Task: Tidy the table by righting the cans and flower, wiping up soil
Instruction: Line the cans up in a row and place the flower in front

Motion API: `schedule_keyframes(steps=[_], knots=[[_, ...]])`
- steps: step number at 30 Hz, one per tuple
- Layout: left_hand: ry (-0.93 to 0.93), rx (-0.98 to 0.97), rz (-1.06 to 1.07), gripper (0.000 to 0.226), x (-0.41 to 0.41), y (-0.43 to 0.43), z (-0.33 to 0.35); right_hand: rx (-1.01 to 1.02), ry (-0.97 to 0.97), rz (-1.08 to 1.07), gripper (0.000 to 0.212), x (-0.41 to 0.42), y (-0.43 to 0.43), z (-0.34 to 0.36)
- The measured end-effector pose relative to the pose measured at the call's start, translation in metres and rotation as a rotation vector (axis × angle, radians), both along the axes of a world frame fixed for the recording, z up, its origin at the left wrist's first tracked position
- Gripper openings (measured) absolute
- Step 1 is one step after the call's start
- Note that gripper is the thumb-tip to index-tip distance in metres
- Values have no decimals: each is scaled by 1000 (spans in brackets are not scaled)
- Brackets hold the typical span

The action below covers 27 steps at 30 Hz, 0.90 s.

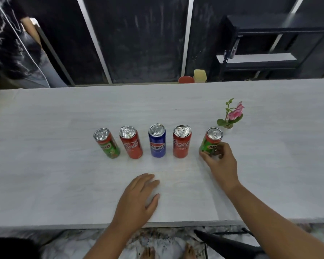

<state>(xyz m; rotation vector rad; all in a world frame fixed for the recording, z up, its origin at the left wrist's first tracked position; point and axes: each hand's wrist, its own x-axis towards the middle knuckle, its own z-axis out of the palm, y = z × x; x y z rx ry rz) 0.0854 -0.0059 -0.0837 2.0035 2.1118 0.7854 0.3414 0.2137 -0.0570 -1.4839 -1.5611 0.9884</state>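
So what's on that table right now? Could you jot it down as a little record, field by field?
cans: five upright in a row: Milo can, Coca-Cola can, Pepsi can, second Coca-Cola can, second Milo can
flower: small pink potted flower, upright, behind the row's right end
left hand: flat on the table, empty
right hand: wrapped around the second Milo can
soil: none visible

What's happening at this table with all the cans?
A person is tidying a white table. Five cans stand upright in a row: a Milo can, a Coke can, a Pepsi can, a second Coke can and a second Milo can. The right hand grips that last Milo can, while the left hand rests flat on the table. A small potted flower stands upright behind the row. No spilled soil is visible.
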Motion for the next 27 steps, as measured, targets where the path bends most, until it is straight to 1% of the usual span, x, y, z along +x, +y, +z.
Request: schedule_keyframes(steps=[3,7,20,24,27], knots=[[-2,-16,40,40,-13,-10,0,2,-9,23,60,-13,-1,1],[3,-14,52,37,-8,-7,0,27,-31,25,60,-19,-2,0],[-10,10,42,35,-8,-7,0,81,-118,-3,68,-23,-4,1],[-11,7,41,35,-8,-7,1,62,-133,36,81,-18,-9,-1],[-14,8,47,36,-8,-7,2,70,-225,63,85,-5,-26,-4]])
